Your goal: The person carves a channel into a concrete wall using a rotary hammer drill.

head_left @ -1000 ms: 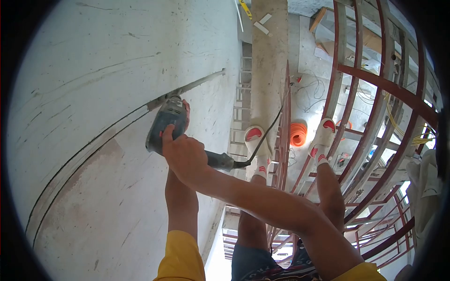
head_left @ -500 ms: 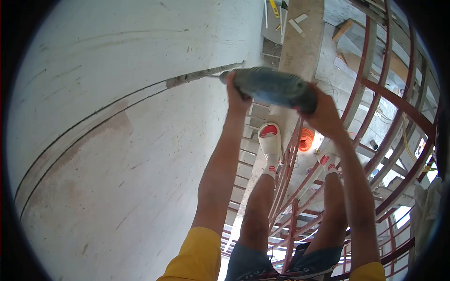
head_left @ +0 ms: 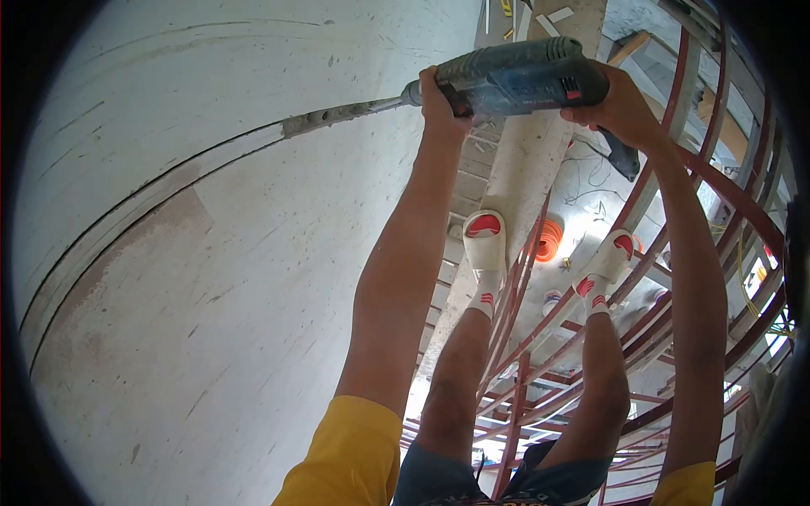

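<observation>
A dark green rotary hammer [head_left: 506, 83] stretches across the upper middle of the head view. My left hand [head_left: 443, 108] is wrapped round its front end, just behind the chuck. At the rear end, my right hand [head_left: 623, 105] grips the body, its fingers partly hidden behind it. From the chuck a thin steel chisel [head_left: 388, 104] reaches left, its tip at the chipped-out groove [head_left: 325, 120] in the pale wall [head_left: 278, 194]. Two parallel cut lines continue the groove down to the left. A black handle-like part [head_left: 623, 158] hangs below my right hand.
My feet, in white slides [head_left: 485, 240], stand apart; one is on a narrow concrete ledge [head_left: 527, 164]. Red-brown metal railings [head_left: 675, 93] curve along the right side. An orange coil [head_left: 549, 240] lies on the floor below, with loose strips [head_left: 553, 18] at the top.
The rotary hammer and both hands have risen in view and shifted right. Its rear end is higher, so it now slopes up to the right. The groove appears slightly farther left.
</observation>
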The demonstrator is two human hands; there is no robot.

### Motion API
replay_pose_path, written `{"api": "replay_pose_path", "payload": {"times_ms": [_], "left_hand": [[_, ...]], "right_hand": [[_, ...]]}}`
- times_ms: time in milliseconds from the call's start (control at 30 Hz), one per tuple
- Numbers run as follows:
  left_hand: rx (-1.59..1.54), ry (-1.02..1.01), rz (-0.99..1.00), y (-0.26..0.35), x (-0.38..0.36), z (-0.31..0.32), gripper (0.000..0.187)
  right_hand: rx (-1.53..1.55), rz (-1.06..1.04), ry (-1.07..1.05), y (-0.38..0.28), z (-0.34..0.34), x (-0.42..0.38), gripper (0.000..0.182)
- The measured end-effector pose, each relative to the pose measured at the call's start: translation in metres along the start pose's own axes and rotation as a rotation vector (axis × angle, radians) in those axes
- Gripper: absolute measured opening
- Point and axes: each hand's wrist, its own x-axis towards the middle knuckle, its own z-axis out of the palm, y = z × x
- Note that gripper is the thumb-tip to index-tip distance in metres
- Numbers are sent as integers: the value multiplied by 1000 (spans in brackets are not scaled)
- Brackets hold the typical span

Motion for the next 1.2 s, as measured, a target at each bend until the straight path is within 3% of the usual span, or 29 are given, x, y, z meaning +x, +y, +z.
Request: {"api": "replay_pose_path", "payload": {"times_ms": [100, 200, 267, 333, 433, 533, 600, 733, 867, 933, 1067, 1133, 1200], "left_hand": [[-27, 90, 13, 2, 7, 6, 35], [-93, 9, 72, 4, 8, 8, 36], [-72, -46, 92, 9, 12, 5, 40], [-51, -67, 96, 10, 19, 3, 43], [-130, 54, 99, 12, 15, 17, 45], [-180, -42, 123, 14, 24, 14, 48], [-203, 79, 137, 15, 23, 20, 51], [-236, 112, 162, 20, 27, 25, 54], [-133, 79, 164, 18, 37, 13, 52], [-120, 76, 171, 10, 35, -3, 51], [-102, 121, 128, 15, 18, -13, 48], [-122, -84, 151, 16, 13, -27, 44], [-95, -77, 153, 24, 12, -52, 43]], "right_hand": [[16, -27, -51, 1, -7, 18, 33], [-63, -20, -132, 2, -10, 40, 37], [-89, -127, -98, 7, -5, 49, 37], [-138, -102, -117, 10, -8, 59, 38], [-185, -39, -136, -6, -24, 70, 39], [-223, 26, -129, -22, -30, 79, 38], [-227, 65, -152, -26, -31, 87, 36], [-206, 39, -242, -20, -31, 105, 35], [-249, 49, -224, -1, -16, 104, 45], [-178, -135, -83, 12, 4, 84, 39], [-244, 39, -155, -1, 22, 54, 46], [-240, -222, -39, -6, 35, 39, 52], [-307, -176, 35, -19, 51, 22, 58]]}}
